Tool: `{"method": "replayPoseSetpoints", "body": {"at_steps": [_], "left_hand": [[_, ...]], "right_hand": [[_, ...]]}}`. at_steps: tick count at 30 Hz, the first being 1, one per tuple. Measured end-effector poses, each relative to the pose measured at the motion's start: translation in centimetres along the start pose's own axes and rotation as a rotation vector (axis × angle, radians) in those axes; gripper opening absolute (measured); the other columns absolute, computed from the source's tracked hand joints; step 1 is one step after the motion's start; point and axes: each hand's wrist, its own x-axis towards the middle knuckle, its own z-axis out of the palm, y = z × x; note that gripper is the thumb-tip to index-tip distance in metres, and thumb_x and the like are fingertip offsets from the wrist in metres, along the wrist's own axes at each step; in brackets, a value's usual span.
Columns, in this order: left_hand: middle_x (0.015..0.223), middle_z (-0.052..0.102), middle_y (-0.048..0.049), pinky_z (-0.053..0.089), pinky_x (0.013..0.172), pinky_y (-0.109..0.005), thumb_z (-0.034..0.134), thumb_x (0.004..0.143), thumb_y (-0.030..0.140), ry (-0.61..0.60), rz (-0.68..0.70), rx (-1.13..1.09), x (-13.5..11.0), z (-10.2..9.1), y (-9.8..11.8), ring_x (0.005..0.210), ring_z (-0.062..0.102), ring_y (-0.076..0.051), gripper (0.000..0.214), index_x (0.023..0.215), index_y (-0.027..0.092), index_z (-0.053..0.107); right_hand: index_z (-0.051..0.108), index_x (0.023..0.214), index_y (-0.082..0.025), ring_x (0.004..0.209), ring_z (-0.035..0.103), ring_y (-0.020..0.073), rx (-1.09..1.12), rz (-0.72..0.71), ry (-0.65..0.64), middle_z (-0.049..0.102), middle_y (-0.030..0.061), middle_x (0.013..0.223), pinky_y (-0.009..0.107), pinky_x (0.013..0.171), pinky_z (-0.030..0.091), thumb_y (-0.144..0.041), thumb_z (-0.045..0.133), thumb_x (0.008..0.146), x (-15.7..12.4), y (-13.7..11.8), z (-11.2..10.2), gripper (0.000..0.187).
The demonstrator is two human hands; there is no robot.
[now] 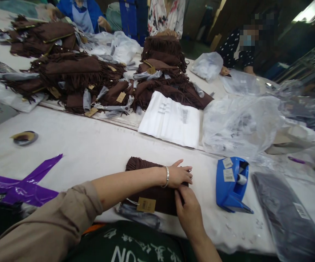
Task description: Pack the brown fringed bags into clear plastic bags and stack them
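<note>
A dark brown bag [164, 202] with fringe bunched at its far left end lies on the white table in front of me. My left hand [177, 176], a silver bangle on its wrist, reaches across and rests on the bag's right end with fingers spread. Close below it, my right hand [189, 205] grips the bag's right edge between thumb and fingers; some of its fingertips are hidden. A tan tag [146, 205] on a white string lies over the bag's near side. Grey plastic wrapping [139, 217] shows along the near edge.
A blue tape dispenser [230, 185] and a plastic-wrapped dark package [285, 211] are to the right. White printed bags [171, 118] lie ahead, before piles of fringed brown bags [72, 71]. Purple tape [32, 185] and a tape roll [24, 138] are left. Several people work across the table.
</note>
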Motion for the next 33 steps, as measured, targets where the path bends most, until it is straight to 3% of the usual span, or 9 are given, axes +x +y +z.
{"method": "replayPoseSetpoints", "body": {"at_steps": [4, 9, 11, 15, 18, 21, 24, 28, 33], "left_hand": [[0.131, 0.051, -0.0042, 0.002, 0.111, -0.05, 0.057, 0.073, 0.01, -0.05, 0.04, -0.01, -1.1, 0.6, -0.8, 0.133, 0.029, -0.021, 0.035, 0.106, 0.022, 0.06], [0.137, 0.044, -0.0093, 0.009, 0.112, -0.046, 0.05, 0.072, 0.004, -0.068, 0.045, -0.024, -4.4, 0.1, 0.0, 0.133, 0.028, -0.022, 0.052, 0.123, 0.017, 0.05], [0.139, 0.042, -0.0117, 0.01, 0.112, -0.047, 0.049, 0.074, 0.006, -0.045, 0.024, -0.009, -5.6, 0.0, 0.9, 0.133, 0.028, -0.023, 0.051, 0.124, 0.014, 0.049], [0.123, 0.057, -0.0075, 0.023, 0.109, -0.037, 0.051, 0.074, 0.009, 0.068, -0.017, -0.021, -8.0, -0.6, 2.9, 0.121, 0.045, -0.019, 0.039, 0.112, 0.018, 0.057], [0.098, 0.068, -0.0008, 0.038, 0.095, -0.028, 0.045, 0.075, 0.004, 0.199, -0.089, -0.066, -9.1, -2.6, 2.6, 0.095, 0.059, -0.013, 0.036, 0.102, 0.022, 0.061], [0.097, 0.066, -0.0044, 0.042, 0.087, -0.028, 0.042, 0.077, 0.004, 0.339, -0.218, 0.04, -8.0, -5.6, -0.8, 0.09, 0.058, -0.015, 0.037, 0.106, 0.019, 0.06], [0.111, 0.058, -0.0142, 0.04, 0.092, -0.038, 0.044, 0.082, 0.009, 0.347, -0.361, 0.226, -4.9, -7.9, -6.2, 0.105, 0.049, -0.024, 0.037, 0.117, 0.01, 0.052], [0.097, 0.06, -0.018, 0.043, 0.084, -0.04, 0.045, 0.079, 0.004, 0.266, -0.457, 0.209, -1.3, -8.3, -12.0, 0.099, 0.05, -0.027, 0.02, 0.09, 0.006, 0.062], [0.087, 0.062, -0.0097, 0.043, 0.083, -0.033, 0.056, 0.075, 0.009, 0.351, -0.529, 0.061, -0.9, -7.8, -14.1, 0.093, 0.053, -0.022, 0.007, 0.071, 0.013, 0.06]], "right_hand": [[0.057, 0.115, -0.025, 0.11, 0.052, 0.023, -0.021, -0.195, -0.036, 0.059, 0.0073, 0.116, 0.044, 0.094, 0.043, -0.019, 0.048, 0.085, -1.0, -0.4, -2.3, 0.031], [0.049, 0.125, -0.024, 0.12, 0.046, 0.0214, 0.159, 0.148, 0.182, 0.051, 0.0063, 0.13, 0.047, 0.104, 0.035, -0.032, 0.038, 0.091, 2.2, 2.7, -4.6, 0.037], [0.04, 0.133, -0.025, 0.127, 0.038, 0.0197, 0.198, 0.191, 0.123, 0.043, 0.0047, 0.138, 0.046, 0.107, 0.031, -0.036, 0.032, 0.093, 4.0, 3.7, -3.5, 0.042], [0.038, 0.134, -0.028, 0.134, 0.025, 0.0205, 0.051, -0.098, -0.145, 0.038, 0.0004, 0.142, 0.05, 0.111, 0.02, -0.033, 0.034, 0.092, 5.5, 3.7, 0.4, 0.042], [0.041, 0.132, -0.032, 0.135, 0.023, 0.0222, -0.102, -0.233, -0.21, 0.038, -0.0019, 0.142, 0.055, 0.11, 0.018, -0.03, 0.036, 0.092, 4.9, 3.5, 2.3, 0.04], [0.038, 0.133, -0.032, 0.136, 0.022, 0.0228, -0.169, -0.256, -0.177, 0.034, -0.0019, 0.144, 0.054, 0.109, 0.022, -0.03, 0.039, 0.091, 4.4, 3.6, 2.8, 0.042], [0.037, 0.134, -0.032, 0.135, 0.024, 0.0245, -0.229, -0.268, -0.145, 0.029, -0.0007, 0.146, 0.054, 0.107, 0.027, -0.032, 0.042, 0.09, 4.4, 3.8, 2.8, 0.044], [0.036, 0.135, -0.03, 0.133, 0.028, 0.0253, -0.307, -0.315, -0.122, 0.03, 0.0009, 0.145, 0.054, 0.104, 0.033, -0.03, 0.043, 0.09, 4.6, 4.2, 3.0, 0.045], [0.039, 0.133, -0.028, 0.13, 0.034, 0.0268, -0.385, -0.386, -0.086, 0.038, 0.003, 0.141, 0.055, 0.1, 0.039, -0.026, 0.043, 0.089, 4.9, 5.0, 3.5, 0.044]]}}
